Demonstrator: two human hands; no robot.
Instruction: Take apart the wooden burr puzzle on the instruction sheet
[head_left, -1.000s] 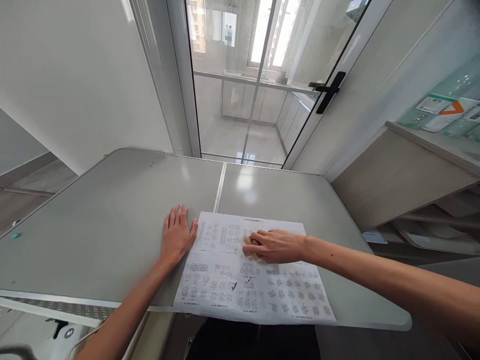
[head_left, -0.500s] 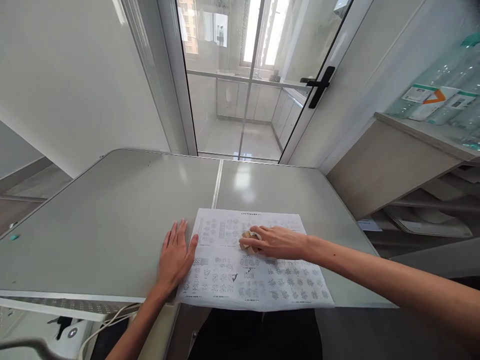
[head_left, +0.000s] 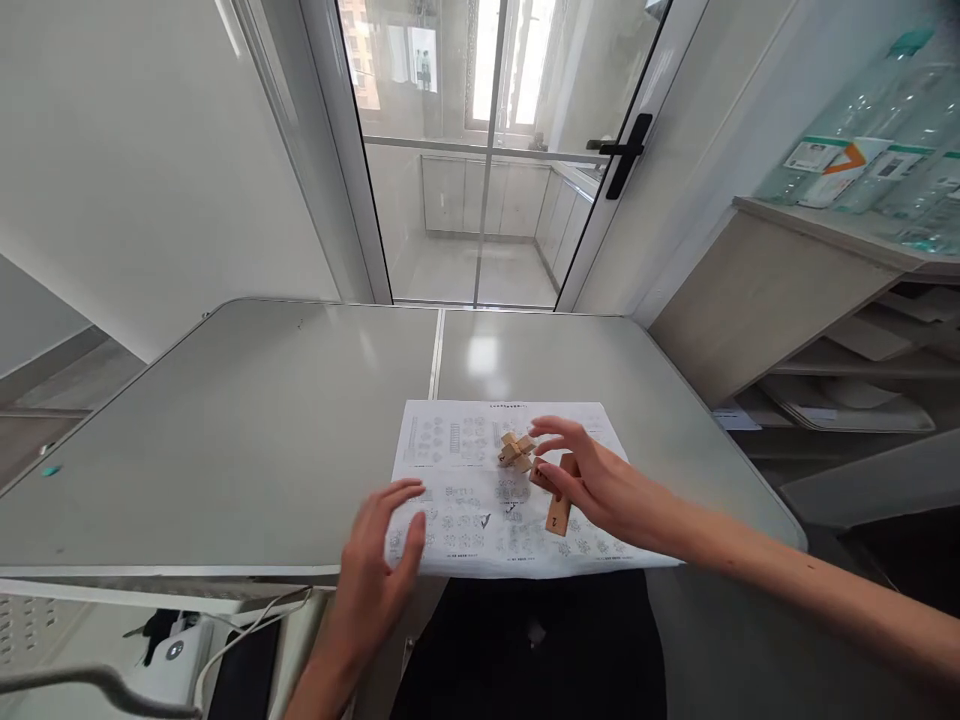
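A printed sheet [head_left: 450,510] with rows of small diagrams lies on the grey table. On its upper middle sits a small wooden burr puzzle [head_left: 516,452], its bars crossing one another. Just to the right, my right hand [head_left: 592,480] holds two notched wooden puzzle pieces [head_left: 558,514] between thumb and fingers; one carries a number 2. The index finger reaches out above the burr puzzle, apart from the held pieces. My left hand [head_left: 382,550] hovers at the sheet's left edge, fingers and thumb apart, with nothing in it.
The grey table [head_left: 247,450] spreads to both sides, with a seam across it. Behind stands a glass door [head_left: 480,220] with a black handle [head_left: 628,155]. Plastic bottles [head_left: 862,165] stand on a wooden shelf at right. A cable [head_left: 247,630] hangs below the left front edge.
My right hand has drawn back to the right and now holds wooden pieces, leaving the burr puzzle uncovered. My left hand has risen off the table and moved right. The view has shifted slightly.
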